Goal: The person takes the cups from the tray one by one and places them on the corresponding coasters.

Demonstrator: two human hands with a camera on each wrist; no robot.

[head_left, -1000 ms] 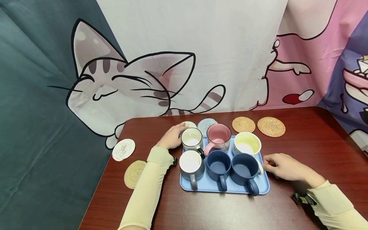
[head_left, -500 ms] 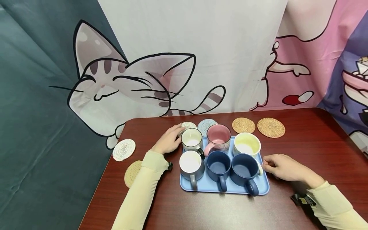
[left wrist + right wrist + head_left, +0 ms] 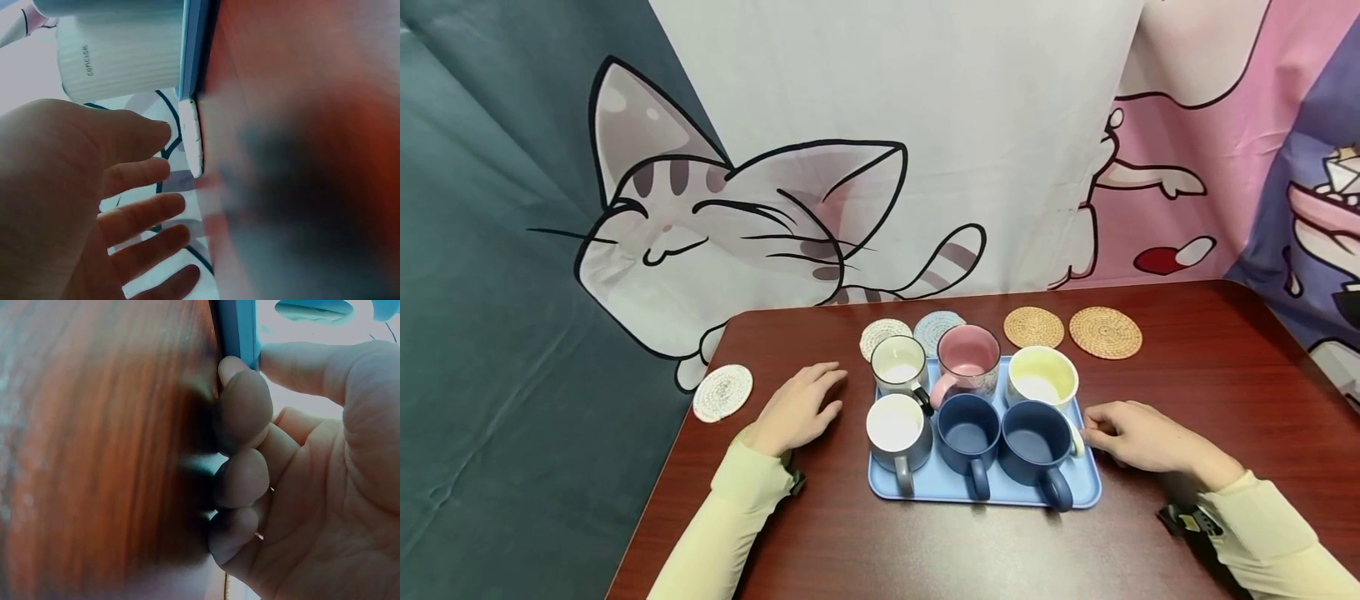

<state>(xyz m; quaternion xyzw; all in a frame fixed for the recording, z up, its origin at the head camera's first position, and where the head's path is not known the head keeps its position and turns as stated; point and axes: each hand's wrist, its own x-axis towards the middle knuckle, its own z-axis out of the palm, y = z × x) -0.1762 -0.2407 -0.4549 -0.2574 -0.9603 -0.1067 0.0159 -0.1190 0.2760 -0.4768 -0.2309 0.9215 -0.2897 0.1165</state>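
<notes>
The right hand [image 3: 1142, 433] is pinching the right edge of a light-blue rectangular tray [image 3: 940, 483]; the left hand [image 3: 796, 410] is extending relaxed, unladen fingers leftward of it. The tray is resting on a reddish-brown wood-grain table [image 3: 985, 550], carrying six round mugs [image 3: 967, 437].

A free lane of table [image 3: 844, 458] is running between the left hand [image 3: 793, 412] and the tray [image 3: 1086, 479]. The right hand [image 3: 1138, 433] is pinching the tray's right rim, obstructing that side. Six mugs [image 3: 968, 442] are standing close together, leaving only narrow gaps; the three front handles [image 3: 981, 480] are projecting toward the near rim. Flat coasters [image 3: 1033, 327] are lying behind the tray, a patterned cloth [image 3: 1000, 150] bounding the table's far edge.
</notes>
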